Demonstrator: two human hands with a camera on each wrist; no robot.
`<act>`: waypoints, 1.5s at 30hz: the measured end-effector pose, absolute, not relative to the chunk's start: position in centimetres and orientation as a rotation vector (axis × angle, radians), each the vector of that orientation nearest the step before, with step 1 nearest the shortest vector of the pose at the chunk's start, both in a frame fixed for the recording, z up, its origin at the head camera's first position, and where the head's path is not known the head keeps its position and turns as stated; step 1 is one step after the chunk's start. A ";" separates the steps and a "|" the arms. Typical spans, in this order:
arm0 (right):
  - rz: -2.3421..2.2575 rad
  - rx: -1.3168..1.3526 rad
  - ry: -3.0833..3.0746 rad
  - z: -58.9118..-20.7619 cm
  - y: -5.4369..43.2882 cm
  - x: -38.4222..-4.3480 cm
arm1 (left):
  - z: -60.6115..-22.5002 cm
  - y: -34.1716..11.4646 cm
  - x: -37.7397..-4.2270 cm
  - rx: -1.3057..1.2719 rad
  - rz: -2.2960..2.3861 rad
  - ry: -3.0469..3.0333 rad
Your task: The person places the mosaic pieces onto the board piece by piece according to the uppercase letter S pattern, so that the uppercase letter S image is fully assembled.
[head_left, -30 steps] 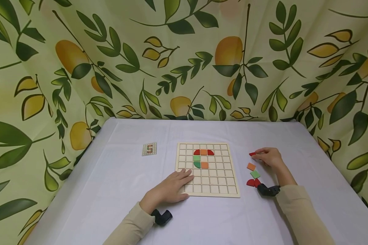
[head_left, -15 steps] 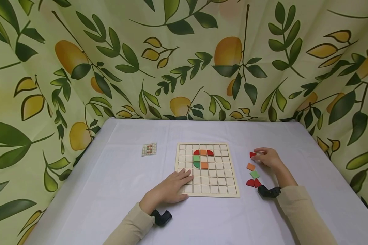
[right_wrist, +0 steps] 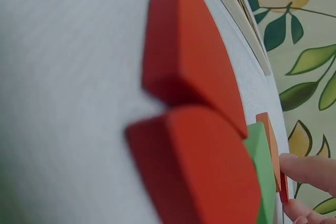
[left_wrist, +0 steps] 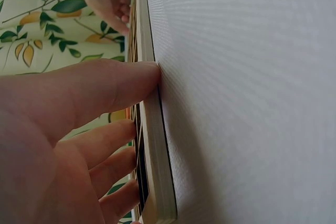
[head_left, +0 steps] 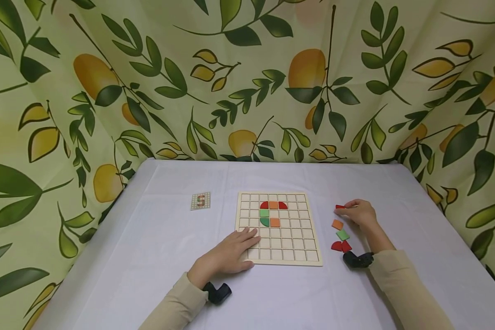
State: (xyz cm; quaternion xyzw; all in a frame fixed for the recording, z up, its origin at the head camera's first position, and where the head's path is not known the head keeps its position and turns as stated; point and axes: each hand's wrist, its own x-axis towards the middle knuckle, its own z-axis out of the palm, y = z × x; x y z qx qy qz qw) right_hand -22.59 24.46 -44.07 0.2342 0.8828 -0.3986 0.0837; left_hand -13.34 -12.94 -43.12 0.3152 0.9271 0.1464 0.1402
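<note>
My left hand (head_left: 230,251) lies with straight fingers on the lower left of a wooden grid board (head_left: 286,243); its thumb (left_wrist: 128,81) touches the board's near side edge. Several tiles sit in the grid's upper part: red quarter-rounds, orange squares (head_left: 275,222), a light green square and a dark green quarter-round. To the right of the board, my right hand (head_left: 360,214) pinches a red tile (head_left: 340,206) between thumb and fingers, low at the cloth. The fingers partly cover that tile, so its full shape is hidden.
Below the right hand lie an orange square (head_left: 337,224), a light green square (head_left: 343,235) and two red quarter-round tiles (head_left: 337,246). A small pattern card (head_left: 200,200) lies left of the board. A printed curtain (head_left: 247,91) hangs behind the white-clothed table (head_left: 169,229).
The red tile at my right fingertips has turned a little on the cloth, and the right hand has shifted slightly left. My left hand and the board have stayed put.
</note>
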 end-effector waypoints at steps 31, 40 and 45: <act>-1.342 0.686 2.522 -44.6 25.8 -24.0 | -43.1 -13.0 -13.5 0.903 0.445 2.678; -1.333 0.651 2.541 -44.5 25.6 -23.4 | -43.1 -13.0 -13.5 0.908 0.442 2.678; -1.346 0.656 2.543 -44.4 25.6 -23.1 | -43.1 -13.0 -13.4 0.916 0.441 2.676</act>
